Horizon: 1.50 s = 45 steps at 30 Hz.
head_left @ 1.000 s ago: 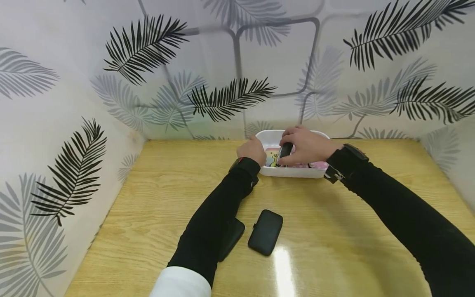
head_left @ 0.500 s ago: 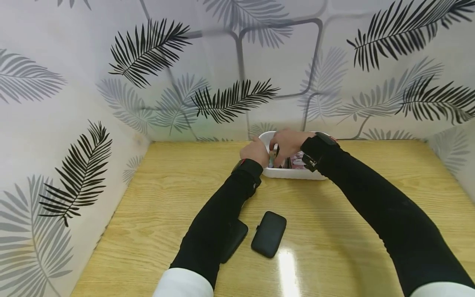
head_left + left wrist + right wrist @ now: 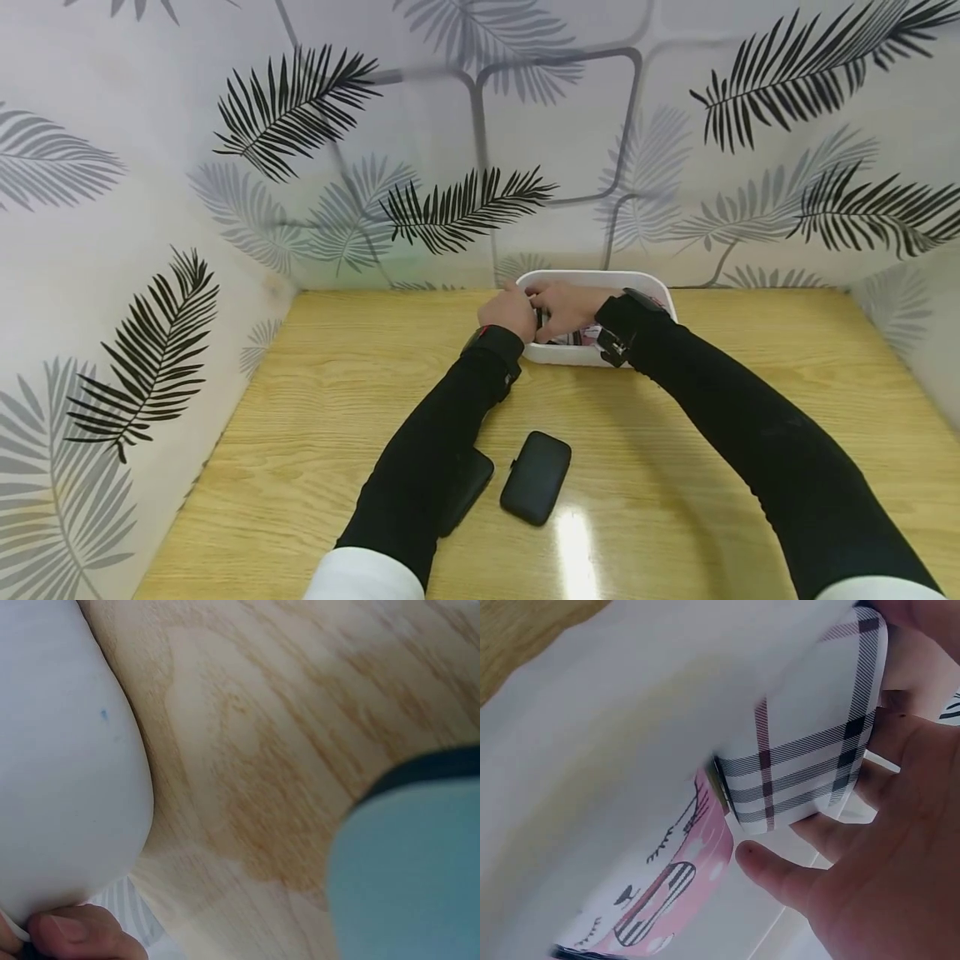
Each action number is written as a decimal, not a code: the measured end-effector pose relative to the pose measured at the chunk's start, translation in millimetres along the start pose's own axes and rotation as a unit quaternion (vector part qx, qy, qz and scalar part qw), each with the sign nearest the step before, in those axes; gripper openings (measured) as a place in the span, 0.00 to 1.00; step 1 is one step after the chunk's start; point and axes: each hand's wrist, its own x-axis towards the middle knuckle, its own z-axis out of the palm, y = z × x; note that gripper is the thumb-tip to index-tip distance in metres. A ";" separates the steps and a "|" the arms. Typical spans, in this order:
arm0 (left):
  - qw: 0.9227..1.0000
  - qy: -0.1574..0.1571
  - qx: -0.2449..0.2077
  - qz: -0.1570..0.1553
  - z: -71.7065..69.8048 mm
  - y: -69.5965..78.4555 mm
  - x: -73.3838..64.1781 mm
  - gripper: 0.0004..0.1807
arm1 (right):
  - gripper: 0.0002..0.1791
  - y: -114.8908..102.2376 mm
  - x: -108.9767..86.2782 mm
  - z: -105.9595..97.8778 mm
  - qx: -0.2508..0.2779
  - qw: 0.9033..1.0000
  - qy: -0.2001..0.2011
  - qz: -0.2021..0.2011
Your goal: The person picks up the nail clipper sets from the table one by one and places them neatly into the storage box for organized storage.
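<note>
One plaid case sits at the left end inside the white tray; our right hand pinches its edge, our left hand grips the tray's left rim just beside; long axis we can't tell; smooth rounded tray, glossy checked case, pink printed case farther right inside, black case in front of the tray on wood-grain table.
</note>
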 end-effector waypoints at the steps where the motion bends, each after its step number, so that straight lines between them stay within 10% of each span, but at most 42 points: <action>1: 1.000 0.001 -0.001 0.002 -0.4 -0.5 -0.1 0.39 | 0.27 0.6 0.5 1.1 -0.001 1.000 0.003 -0.004; 9: 1.000 0.009 -0.011 0.001 -1.0 -2.0 0.2 0.36 | 0.22 5.2 5.7 8.6 -0.042 0.999 0.010 0.014; 17: 1.000 0.004 -0.030 0.000 -0.2 -2.3 3.3 0.33 | 0.13 15.9 7.3 10.5 0.026 0.999 0.007 -0.025; 28: 1.000 -0.010 -0.021 -0.002 -2.3 -0.3 2.9 0.36 | 0.26 20.6 -9.0 19.7 -0.002 0.998 0.069 -0.001; 37: 1.000 -0.001 -0.010 0.004 -1.5 3.1 7.2 0.38 | 0.16 -26.4 -75.4 17.2 -0.082 0.977 0.195 -0.034; 45: 1.000 -0.010 -0.006 -0.001 0.3 0.1 3.9 0.36 | 0.16 -82.5 -106.5 64.8 -0.111 0.975 0.175 -0.081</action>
